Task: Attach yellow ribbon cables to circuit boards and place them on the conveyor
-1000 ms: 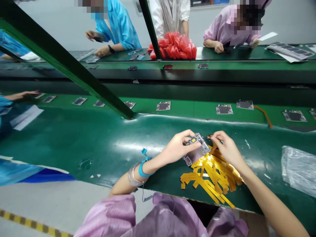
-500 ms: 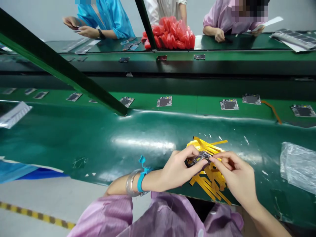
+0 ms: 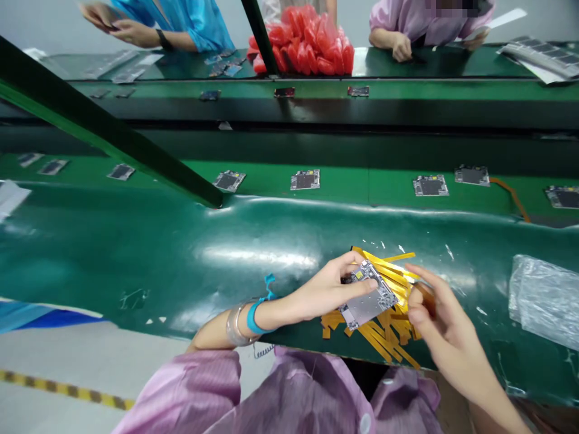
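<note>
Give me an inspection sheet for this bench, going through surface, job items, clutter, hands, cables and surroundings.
Surface: glossy green mat, white flecks on it.
Job's things: small circuit board held above a pile of yellow strips.
Clutter: crumpled clear plastic bag at right.
Hands: left hand grips the board by its edge; right hand beside it, fingers half curled, holding nothing that shows.
Cables: coiled cord from the blue wrist strap.
Surroundings: conveyor belt carrying more boards; red bags and other workers beyond.

One head-worn camera looks forward and down, close over the green workbench (image 3: pixel 136 253).
</note>
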`<state>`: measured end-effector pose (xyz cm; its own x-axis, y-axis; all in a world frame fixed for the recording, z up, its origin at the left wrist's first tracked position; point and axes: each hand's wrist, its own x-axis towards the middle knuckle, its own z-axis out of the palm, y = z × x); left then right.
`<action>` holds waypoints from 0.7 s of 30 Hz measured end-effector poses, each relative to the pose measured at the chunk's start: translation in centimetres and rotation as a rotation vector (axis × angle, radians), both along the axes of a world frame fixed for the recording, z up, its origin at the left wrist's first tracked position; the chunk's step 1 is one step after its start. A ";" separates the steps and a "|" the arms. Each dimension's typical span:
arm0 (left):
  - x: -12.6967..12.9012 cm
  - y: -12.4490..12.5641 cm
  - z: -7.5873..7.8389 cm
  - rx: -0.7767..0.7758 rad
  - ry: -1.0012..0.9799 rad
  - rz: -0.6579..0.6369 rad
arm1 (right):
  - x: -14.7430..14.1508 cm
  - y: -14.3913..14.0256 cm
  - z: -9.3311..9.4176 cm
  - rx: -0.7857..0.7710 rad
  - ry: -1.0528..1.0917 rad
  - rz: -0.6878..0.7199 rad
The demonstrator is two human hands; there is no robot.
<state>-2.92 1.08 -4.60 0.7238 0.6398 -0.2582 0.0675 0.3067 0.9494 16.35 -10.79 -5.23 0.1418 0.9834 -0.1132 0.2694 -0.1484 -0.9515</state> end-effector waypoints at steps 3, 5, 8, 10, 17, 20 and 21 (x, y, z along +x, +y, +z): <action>0.0 0.7 0.0 -0.128 -0.046 -0.064 | 1.0 -0.2 1.0 -0.073 0.138 0.043; 0.0 0.7 -0.1 -0.099 -0.046 -0.089 | 1.4 0.0 1.5 -0.126 0.180 0.101; -0.2 0.5 -0.1 -0.026 -0.044 -0.114 | 1.5 0.6 2.2 -0.298 0.146 0.245; -0.5 0.3 0.0 0.005 -0.027 -0.130 | 1.3 1.1 2.4 -0.367 0.092 0.284; -0.9 -0.1 0.5 0.061 0.040 -0.174 | 1.3 0.9 1.8 -0.425 0.133 0.262; -1.0 -0.1 0.5 0.074 0.049 -0.180 | 1.4 0.6 1.7 -0.428 0.176 0.274; -1.0 -0.1 0.5 0.078 0.052 -0.185 | 1.3 0.6 1.8 -0.425 0.185 0.277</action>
